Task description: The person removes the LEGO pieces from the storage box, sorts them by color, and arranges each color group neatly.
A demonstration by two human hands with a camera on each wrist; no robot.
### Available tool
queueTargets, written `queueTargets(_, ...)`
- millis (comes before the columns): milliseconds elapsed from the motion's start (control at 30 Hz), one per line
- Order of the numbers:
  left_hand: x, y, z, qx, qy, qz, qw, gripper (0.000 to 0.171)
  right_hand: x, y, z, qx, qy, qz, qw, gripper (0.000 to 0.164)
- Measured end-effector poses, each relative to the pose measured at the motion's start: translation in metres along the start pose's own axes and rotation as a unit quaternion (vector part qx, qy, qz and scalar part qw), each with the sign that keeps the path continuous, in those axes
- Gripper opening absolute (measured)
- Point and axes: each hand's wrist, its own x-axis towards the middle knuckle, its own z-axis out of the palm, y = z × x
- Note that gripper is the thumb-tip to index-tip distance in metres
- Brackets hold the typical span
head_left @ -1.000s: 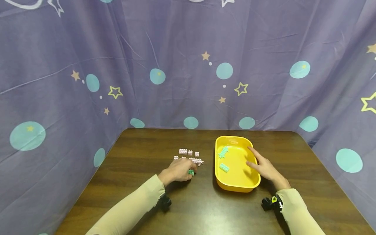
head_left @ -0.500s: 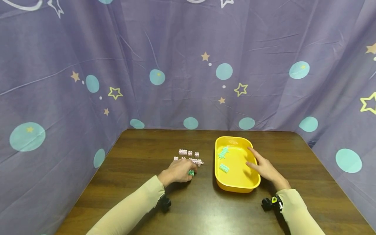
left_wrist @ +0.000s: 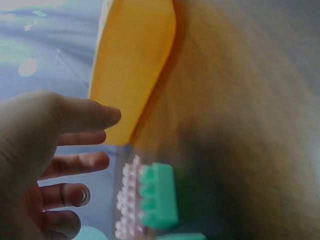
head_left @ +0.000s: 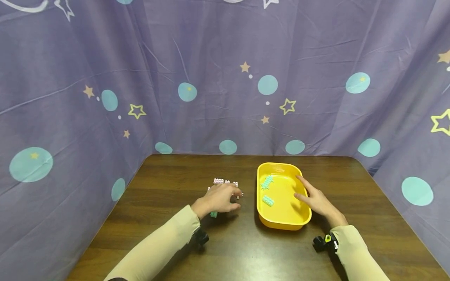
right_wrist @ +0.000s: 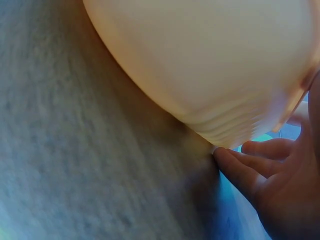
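Observation:
My left hand [head_left: 218, 200] hovers over the table among toy bricks, with thumb and fingers parted and nothing between them. A green brick [left_wrist: 162, 195] sits below it in the left wrist view; some green [head_left: 213, 214] also shows beneath the hand in the head view. Part of another green piece [left_wrist: 182, 236] is cut off at that wrist view's bottom edge. My right hand [head_left: 318, 201] rests at the yellow tray's [head_left: 281, 225] right side, thumb and a finger over the rim. Its other fingers [right_wrist: 240, 170] lie fairly straight against the outer wall.
Pale pink bricks [head_left: 218, 181] lie in rows behind my left hand, partly hidden by it. Inside the tray are a long mint piece [head_left: 267, 182] and a mint brick [head_left: 268, 201]. Beyond the brown table's [head_left: 183, 168] back edge hangs a purple patterned curtain [head_left: 225, 78].
My left hand has come off the green brick at its fingertips, lifting and shifting right as thumb and fingers part. Green now shows below its palm side. The right hand and tray stay put.

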Motion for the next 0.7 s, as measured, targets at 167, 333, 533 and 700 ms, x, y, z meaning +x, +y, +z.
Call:
queueTargets(167,0.015,0.012,-0.01,-0.004,0.007,0.014,0.9999,0.036,0.0,0.001,0.0,0.0,-0.001,0.002,1.0,0.074)
queueTargets(333,0.031,0.024,-0.014,-0.004,0.01,0.018,0.9998,0.038,0.0,0.001,0.0,0.001,0.0,0.003,1.0,0.074)
queueTargets(533,0.051,0.038,-0.015,0.007,0.018,0.021,0.9996,0.041,0.001,-0.001,-0.001,0.003,0.003,0.004,1.0,0.074)
queueTargets(700,0.065,0.046,-0.012,0.012,0.005,0.021,0.9997,0.043,0.002,-0.002,-0.001,0.0,0.006,0.004,1.0,0.073)
